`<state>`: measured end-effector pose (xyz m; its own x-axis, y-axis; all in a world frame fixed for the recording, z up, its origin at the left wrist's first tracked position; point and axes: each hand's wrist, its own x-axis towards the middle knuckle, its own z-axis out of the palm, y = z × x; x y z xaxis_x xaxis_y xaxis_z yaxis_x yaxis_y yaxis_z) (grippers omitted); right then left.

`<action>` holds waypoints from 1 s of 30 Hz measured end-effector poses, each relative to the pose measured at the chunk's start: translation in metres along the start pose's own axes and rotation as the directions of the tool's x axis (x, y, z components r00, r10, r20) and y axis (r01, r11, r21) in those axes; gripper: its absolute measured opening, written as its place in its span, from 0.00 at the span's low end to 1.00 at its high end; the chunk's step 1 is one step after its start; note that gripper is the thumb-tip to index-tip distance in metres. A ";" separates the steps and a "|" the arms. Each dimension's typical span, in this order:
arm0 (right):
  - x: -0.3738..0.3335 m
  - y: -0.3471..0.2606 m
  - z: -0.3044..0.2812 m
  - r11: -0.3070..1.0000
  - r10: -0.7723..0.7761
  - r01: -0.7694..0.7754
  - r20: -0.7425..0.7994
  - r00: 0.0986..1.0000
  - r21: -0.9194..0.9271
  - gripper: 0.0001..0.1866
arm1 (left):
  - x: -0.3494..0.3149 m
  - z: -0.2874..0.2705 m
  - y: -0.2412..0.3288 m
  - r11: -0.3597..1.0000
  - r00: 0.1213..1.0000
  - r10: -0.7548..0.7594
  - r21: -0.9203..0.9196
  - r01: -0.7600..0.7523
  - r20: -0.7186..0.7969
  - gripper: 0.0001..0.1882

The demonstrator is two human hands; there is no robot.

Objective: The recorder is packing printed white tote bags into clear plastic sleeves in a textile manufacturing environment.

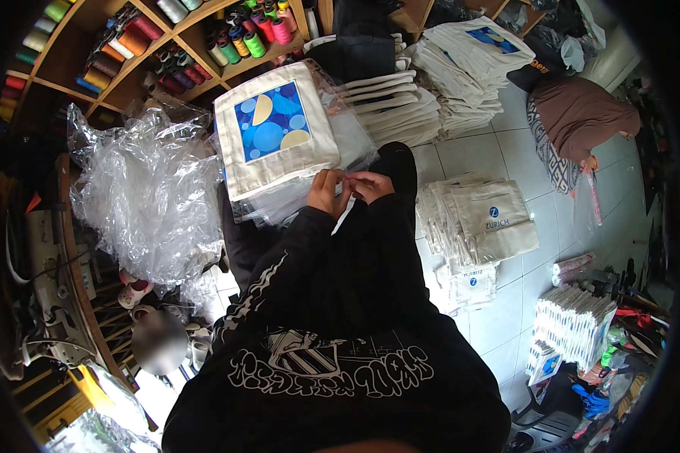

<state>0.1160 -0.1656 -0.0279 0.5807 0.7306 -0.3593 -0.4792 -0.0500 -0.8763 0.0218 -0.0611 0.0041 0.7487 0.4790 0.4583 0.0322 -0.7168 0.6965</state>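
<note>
The left hand [327, 193] and right hand [371, 186] are held fingertips together; anything pinched cannot be made out. Just beyond, the printed tote bag [276, 132] is seen over partly hidden clear plastic [263, 211]. Thread shelves [301, 21] are partly blocked by crumpled film [147, 196].

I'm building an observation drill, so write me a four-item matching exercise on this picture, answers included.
Column one:
1. Left hand and right hand
2. Heap of clear plastic
3. Thread spools
4. Other person's upper garment

Column two:
A. In compartments of the wooden shelf
B. Brown
C. Fingertips close together near a corner of the printed bag
D. To the left of the printed bag

Pairs: 1-C, 2-D, 3-A, 4-B
</note>
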 end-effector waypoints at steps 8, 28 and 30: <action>-0.002 -0.005 0.002 0.996 -0.034 0.034 0.004 0.999 -0.081 0.10 | 0.001 0.004 -0.007 0.996 0.998 0.068 0.060 -0.067 -0.005 0.06; -0.003 -0.009 0.007 0.998 -0.011 0.013 0.041 0.999 -0.056 0.08 | -0.004 -0.001 -0.004 0.998 1.000 -0.020 -0.056 0.020 -0.002 0.11; -0.001 -0.005 0.005 0.999 -0.017 0.018 0.036 0.999 -0.041 0.08 | 0.001 -0.005 -0.001 0.999 1.000 -0.002 -0.037 0.002 -0.022 0.11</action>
<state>0.1146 -0.1626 -0.0213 0.5649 0.7551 -0.3327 -0.4414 -0.0642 -0.8950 0.0191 -0.0573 0.0069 0.7337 0.4919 0.4687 0.0088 -0.6966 0.7174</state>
